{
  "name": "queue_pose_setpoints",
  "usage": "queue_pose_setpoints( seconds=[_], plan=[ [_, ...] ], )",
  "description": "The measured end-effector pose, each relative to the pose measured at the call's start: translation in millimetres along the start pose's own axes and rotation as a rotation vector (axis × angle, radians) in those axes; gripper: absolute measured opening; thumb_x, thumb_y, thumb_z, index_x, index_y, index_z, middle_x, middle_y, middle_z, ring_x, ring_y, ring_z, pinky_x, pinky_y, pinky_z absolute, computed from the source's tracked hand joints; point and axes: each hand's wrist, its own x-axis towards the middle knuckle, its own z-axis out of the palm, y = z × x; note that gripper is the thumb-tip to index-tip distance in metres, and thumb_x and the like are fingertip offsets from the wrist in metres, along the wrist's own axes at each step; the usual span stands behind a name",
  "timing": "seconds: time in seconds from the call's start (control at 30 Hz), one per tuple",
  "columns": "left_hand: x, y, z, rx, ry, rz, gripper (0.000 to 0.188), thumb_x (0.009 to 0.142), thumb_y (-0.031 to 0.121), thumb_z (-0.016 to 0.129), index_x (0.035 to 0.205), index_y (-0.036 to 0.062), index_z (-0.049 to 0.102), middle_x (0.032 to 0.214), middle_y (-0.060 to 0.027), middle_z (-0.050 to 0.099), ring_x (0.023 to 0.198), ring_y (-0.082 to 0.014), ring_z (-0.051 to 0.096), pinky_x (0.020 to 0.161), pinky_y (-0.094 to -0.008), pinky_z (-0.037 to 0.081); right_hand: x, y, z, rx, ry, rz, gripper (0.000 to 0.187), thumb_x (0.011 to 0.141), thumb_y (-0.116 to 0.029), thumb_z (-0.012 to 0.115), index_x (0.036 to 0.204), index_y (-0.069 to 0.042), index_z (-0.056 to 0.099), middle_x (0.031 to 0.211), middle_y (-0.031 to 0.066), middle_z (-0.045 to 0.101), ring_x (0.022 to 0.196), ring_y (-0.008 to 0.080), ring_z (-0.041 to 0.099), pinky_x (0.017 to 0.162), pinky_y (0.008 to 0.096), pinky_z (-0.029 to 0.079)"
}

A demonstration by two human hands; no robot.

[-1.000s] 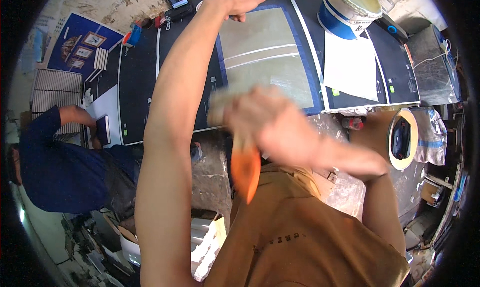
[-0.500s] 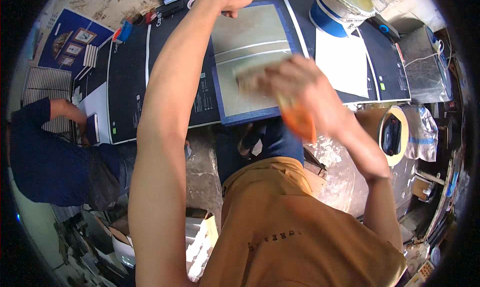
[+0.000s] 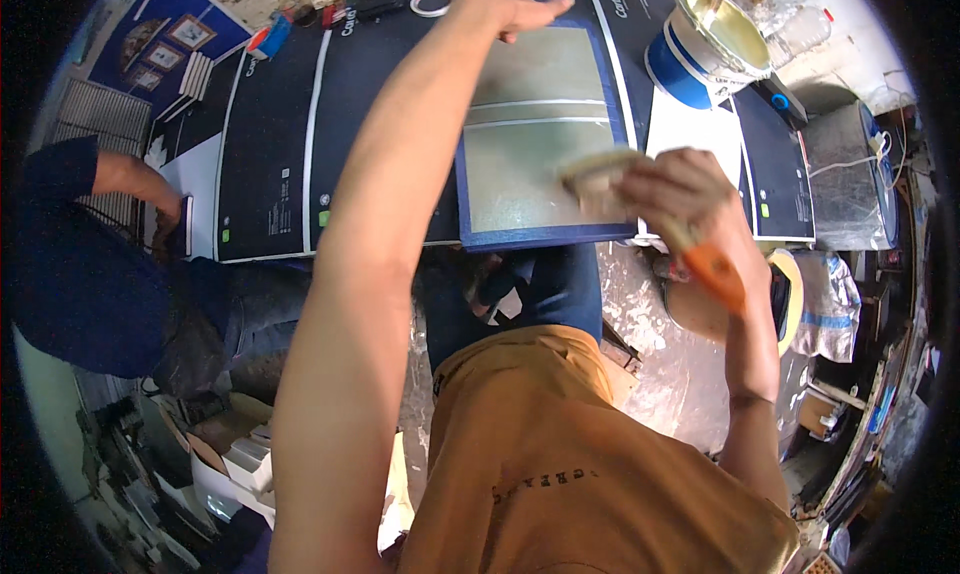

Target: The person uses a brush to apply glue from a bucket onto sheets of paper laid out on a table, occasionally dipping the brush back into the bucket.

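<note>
My right hand (image 3: 683, 196) is wrapped round a wide paintbrush (image 3: 718, 274) with an orange handle end. Its bristles, smeared by motion, are over the lower right of a grey-beige panel (image 3: 520, 179) with blue borders and pale lines across it. A wet sheen shows on the panel's surface. At the panel's far edge, my left hand (image 3: 522, 14) reaches out with fingers stretched to the right, holding nothing. My left forearm hides part of the panel's left side.
A white and blue bucket (image 3: 690, 59) of pale paste, a stick in it, stands at the far right on white paper (image 3: 690, 134). Black sheets (image 3: 260, 164) cover the table. At left, another person's arm (image 3: 135, 184) rests near a dark book (image 3: 188, 224). A tape roll (image 3: 432, 2) lies at the back.
My right hand and the paintbrush have moved to the right across the panel. The whole view has shifted a little, with my left hand still at the panel's far edge.
</note>
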Motion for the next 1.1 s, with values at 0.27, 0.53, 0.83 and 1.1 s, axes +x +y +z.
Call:
queue_pose_setpoints(
  seconds=[0.27,0.53,0.83,1.1],
  plan=[
    [-7.1,10.3,9.3,0.195,0.183,0.064,0.099,0.085,0.084,0.022,0.143,0.0094,0.049,0.149,-0.0215,0.043,0.141,-0.0358,0.038,0.116,-0.0448,0.03,-7.0,20.5,14.6,0.036,-0.18,0.033,0.033,0.077,-0.021,0.063,0.107,-0.01,0.072,0.115,0.0077,0.068,0.106,0.0264,0.061,0.09,0.04,0.044],
    [5.6,0.2,8.8,0.119,0.139,0.06,0.094,0.086,0.083,0.022,0.144,0.0144,0.051,0.147,-0.0217,0.046,0.138,-0.0357,0.042,0.113,-0.0467,0.032,-16.0,7.0,-28.0,-0.012,-0.176,-0.002,0.029,0.074,-0.018,0.069,0.102,-0.011,0.074,0.109,0.0048,0.071,0.099,0.0244,0.063,0.09,0.0383,0.044],
    [-31.3,11.2,12.0,0.216,0.15,0.014,0.079,0.093,0.072,0.019,0.15,0.0219,0.042,0.157,-0.0056,0.036,0.146,-0.0272,0.031,0.119,-0.0568,0.015,-29.6,29.8,-4.9,-0.015,-0.32,0.143,0.034,0.079,-0.028,0.059,0.105,-0.01,0.073,0.112,0.0083,0.07,0.102,0.029,0.061,0.09,0.0408,0.041],
    [-54.5,-11.6,32.2,0.284,0.406,0.197,0.085,0.096,0.07,0.026,0.127,0.0003,0.063,0.147,-0.0235,0.045,0.14,-0.0347,0.037,0.113,-0.0555,0.024,-135.0,5.2,-83.5,0.363,0.321,0.548,0.025,0.082,-0.017,0.072,0.099,0.002,0.069,0.103,0.016,0.069,0.095,0.0248,0.066,0.082,0.0369,0.052]
  ],
)
